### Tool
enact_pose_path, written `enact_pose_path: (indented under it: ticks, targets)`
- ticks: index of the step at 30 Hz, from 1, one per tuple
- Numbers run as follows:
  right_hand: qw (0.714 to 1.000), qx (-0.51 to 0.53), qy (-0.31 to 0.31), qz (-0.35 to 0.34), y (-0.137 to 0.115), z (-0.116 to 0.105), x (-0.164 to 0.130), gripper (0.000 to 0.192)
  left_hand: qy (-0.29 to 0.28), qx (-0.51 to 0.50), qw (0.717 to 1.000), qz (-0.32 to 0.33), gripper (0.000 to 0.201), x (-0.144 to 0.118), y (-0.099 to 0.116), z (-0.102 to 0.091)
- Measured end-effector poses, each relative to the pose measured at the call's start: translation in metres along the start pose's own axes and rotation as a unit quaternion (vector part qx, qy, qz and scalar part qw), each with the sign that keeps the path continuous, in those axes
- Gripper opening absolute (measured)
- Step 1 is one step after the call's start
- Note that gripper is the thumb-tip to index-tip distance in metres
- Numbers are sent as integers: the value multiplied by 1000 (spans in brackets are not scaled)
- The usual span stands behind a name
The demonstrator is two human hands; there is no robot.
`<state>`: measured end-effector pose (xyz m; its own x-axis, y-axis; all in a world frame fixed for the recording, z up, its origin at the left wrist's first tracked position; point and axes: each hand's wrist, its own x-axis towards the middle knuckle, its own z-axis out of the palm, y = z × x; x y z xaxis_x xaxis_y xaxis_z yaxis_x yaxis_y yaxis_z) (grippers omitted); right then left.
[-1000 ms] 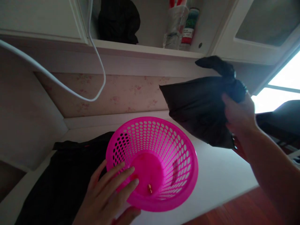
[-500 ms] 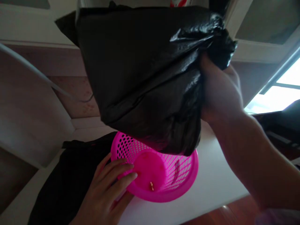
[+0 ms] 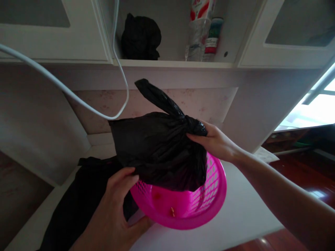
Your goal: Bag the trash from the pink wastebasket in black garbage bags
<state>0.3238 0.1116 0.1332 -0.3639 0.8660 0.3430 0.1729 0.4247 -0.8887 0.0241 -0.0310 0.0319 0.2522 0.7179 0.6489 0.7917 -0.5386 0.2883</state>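
Observation:
A tied black plastic bag (image 3: 159, 150) hangs over a bright pink perforated basket (image 3: 209, 202), its underside just inside the rim. My right hand (image 3: 214, 141) grips the bag at its knotted neck. My left hand (image 3: 117, 205) holds the basket's near-left rim, with the fingertips touching the bag's lower left edge. A small brownish object (image 3: 172, 211) lies on the basket's floor. The basket rests on a white desktop (image 3: 243, 212).
A black cloth (image 3: 75, 205) lies on the desktop left of the basket. A white cable (image 3: 78, 101) loops down from above. An open shelf holds a dark bundle (image 3: 141, 36) and bottles (image 3: 204, 33). Red wood floor (image 3: 309, 174) lies to the right.
My right hand swung the bag from the right, up past the camera, then down onto the basket. My left hand shifted from inside the basket to its rim.

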Motion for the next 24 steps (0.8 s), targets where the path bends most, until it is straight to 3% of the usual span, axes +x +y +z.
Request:
enact_pose_path:
  ticks: [4, 7, 10, 12, 13, 15, 17, 19, 24]
  targets:
    - [998, -3, -59, 14, 15, -9, -10, 38, -74, -13, 997, 10, 98, 12, -10, -17]
    - [997, -3, -77, 14, 27, -12, -17, 44, -121, -122, 985, -9, 108, 29, -26, -24]
    - [996, 9, -84, 14, 34, -12, -22, 45, -19, -279, 950, -138, 88, 57, -39, -14]
    - [996, 23, -89, 10, 35, -11, -24, 45, 56, -282, 931, -227, 86, 80, -43, -4]
    - [996, 30, -87, 9, 35, -11, -25, 44, 65, -249, 935, -245, 92, 90, -42, 0]
    - [995, 45, -83, 10, 34, -10, -27, 43, -2, -169, 958, -231, 92, 108, -34, 2]
    - [995, 60, -80, 14, 34, -10, -28, 44, -130, -116, 965, -197, 64, 119, -21, 0]
    - [994, 65, -83, 17, 34, -9, -28, 46, -232, -99, 954, -161, 42, 125, -5, -4]
    - [990, -28, -142, 3, 29, -6, -25, 40, -359, -71, 931, 2, 32, 131, 19, -6]
